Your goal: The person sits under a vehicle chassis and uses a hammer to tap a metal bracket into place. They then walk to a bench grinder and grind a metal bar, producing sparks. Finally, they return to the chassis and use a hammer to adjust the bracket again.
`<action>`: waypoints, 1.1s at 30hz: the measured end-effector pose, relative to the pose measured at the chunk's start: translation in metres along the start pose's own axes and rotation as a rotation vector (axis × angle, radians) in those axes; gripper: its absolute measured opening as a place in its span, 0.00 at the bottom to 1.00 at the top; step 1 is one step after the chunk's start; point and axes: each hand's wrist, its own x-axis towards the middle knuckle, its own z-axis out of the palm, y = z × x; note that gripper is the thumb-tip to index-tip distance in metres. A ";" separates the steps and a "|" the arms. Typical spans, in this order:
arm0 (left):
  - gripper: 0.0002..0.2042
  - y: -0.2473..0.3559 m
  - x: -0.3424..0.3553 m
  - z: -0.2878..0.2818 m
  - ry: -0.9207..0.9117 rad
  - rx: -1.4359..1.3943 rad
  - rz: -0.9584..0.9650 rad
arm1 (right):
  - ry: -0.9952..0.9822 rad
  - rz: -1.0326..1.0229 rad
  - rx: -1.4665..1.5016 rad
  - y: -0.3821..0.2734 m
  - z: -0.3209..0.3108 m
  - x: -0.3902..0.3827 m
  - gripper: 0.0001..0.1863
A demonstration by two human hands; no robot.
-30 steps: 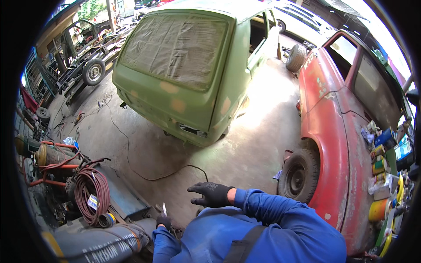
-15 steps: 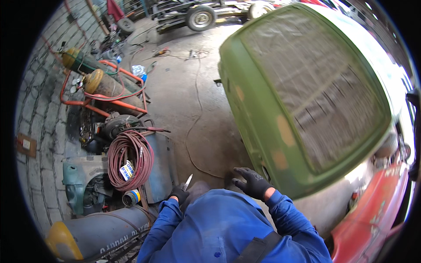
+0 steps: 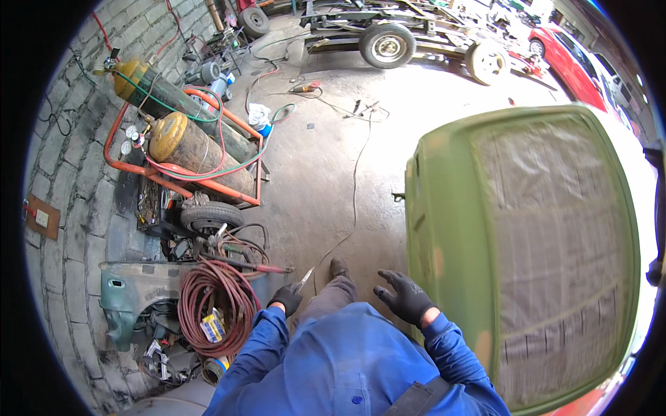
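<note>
My left hand (image 3: 286, 298), in a black glove, is closed on a thin, pale, pointed blade (image 3: 305, 279) whose tip points forward and to the right. Its handle is hidden in the fist, so I cannot tell the exact tool. My right hand (image 3: 405, 298), gloved too, hovers with fingers apart and holds nothing. Close on its right stands a green vehicle body (image 3: 444, 277) with lighter filler patches. Brownish masking sheet (image 3: 555, 229) covers its large window area. Left of my left hand lies a coiled maroon hose (image 3: 216, 305).
Gas cylinders (image 3: 201, 149) lean in an orange cart (image 3: 125, 167) by the block wall. A green fender (image 3: 125, 298) rests near the hose. Cable (image 3: 355, 180) crosses the concrete floor. Ahead stands a wheeled vehicle chassis (image 3: 444, 45), with a red car (image 3: 569, 62) at the far right.
I have stepped forward and the view has turned, so the green body now sits farther right and lower. My boot has come into sight. The left hand keeps its hold on the blade.
</note>
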 end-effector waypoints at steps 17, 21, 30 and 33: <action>0.12 0.019 0.371 -0.204 -0.239 0.734 0.111 | -0.015 -0.096 0.008 -0.003 -0.177 0.421 0.30; 0.28 -0.026 0.397 -0.213 -0.664 0.780 0.095 | -0.050 -0.138 -0.043 -0.018 -0.237 0.541 0.30; 0.25 0.002 0.459 -0.249 -0.491 0.209 -0.337 | -0.133 -0.336 -0.173 -0.100 -0.326 0.803 0.31; 0.25 0.000 0.527 -0.282 -0.452 0.104 -0.374 | -0.194 -0.299 -0.182 -0.128 -0.323 0.890 0.32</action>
